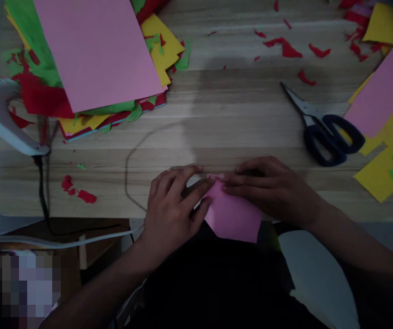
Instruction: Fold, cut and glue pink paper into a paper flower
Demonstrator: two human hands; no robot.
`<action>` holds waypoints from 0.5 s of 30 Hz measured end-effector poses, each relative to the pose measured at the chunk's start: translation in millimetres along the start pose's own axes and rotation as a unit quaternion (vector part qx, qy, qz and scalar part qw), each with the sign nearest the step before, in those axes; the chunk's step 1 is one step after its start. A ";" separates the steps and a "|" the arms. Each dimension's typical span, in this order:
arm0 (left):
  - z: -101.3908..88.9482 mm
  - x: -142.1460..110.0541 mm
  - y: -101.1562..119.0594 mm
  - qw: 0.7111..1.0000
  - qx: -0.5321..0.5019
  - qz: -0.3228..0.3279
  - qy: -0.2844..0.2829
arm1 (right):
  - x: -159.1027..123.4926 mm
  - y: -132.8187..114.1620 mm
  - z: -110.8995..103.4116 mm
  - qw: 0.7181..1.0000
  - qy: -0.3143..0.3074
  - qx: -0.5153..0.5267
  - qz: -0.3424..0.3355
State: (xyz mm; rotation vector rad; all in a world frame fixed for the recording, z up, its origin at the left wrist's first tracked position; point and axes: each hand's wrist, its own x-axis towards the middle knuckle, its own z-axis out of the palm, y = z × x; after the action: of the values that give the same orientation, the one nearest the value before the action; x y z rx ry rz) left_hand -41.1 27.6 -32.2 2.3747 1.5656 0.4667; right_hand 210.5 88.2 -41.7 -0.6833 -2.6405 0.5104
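A small piece of pink paper [236,217] lies at the table's near edge, its lower part hanging over toward my body. My left hand [176,201] has its thumb and index finger on the paper's left side and upper corner, the other fingers curled on the table. From the right, my right hand [273,187] presses its fingers on the paper's top edge, where a narrow fold seems to show. Its fingertips almost meet those of my left hand. Scissors with dark blue handles [323,130] rest on the table beyond my right hand, blades slightly apart.
A stack topped by a pink sheet [103,55] lies at the far left, with green, yellow and red paper around it. Cut yellow paper [383,176] and a pink strip [379,96] lie at right. Red scraps [287,48] are scattered about. A white stand [14,132] with a cable is at left.
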 end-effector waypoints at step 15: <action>-2.9 -0.2 -0.7 0.999 -0.011 -0.020 -0.031 | 0.5 -0.4 -1.1 0.999 0.016 -0.022 -0.023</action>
State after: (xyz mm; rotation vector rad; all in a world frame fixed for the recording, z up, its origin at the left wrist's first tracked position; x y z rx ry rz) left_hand -42.9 27.8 -29.8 2.3145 1.5696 0.3948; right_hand 210.4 88.4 -40.4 -0.6359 -2.6384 0.4266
